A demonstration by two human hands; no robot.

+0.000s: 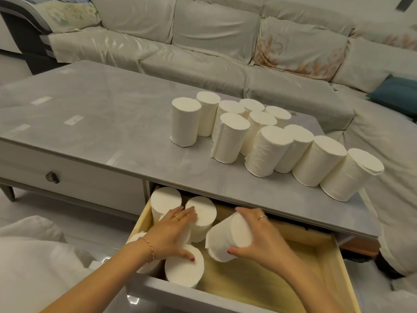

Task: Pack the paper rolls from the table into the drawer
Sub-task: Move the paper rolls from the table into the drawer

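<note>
The right hand [255, 236] grips a tilted paper roll [228, 239] over the open drawer [316, 251], its long axis leaning toward the standing rolls [199, 218] just left. The left hand [173, 233] lies flat, apparently steadying them. More rolls [266, 136] wait on the counter [90, 114].

A pale, cloth-draped sectional sofa [203, 41] wraps behind a grey marble-look coffee table [90, 105]; a teal cushion [397, 92] lies at right.

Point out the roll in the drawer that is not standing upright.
The roll gripped by the right hand: it is tilted, while the other drawer rolls stand on end.
</note>
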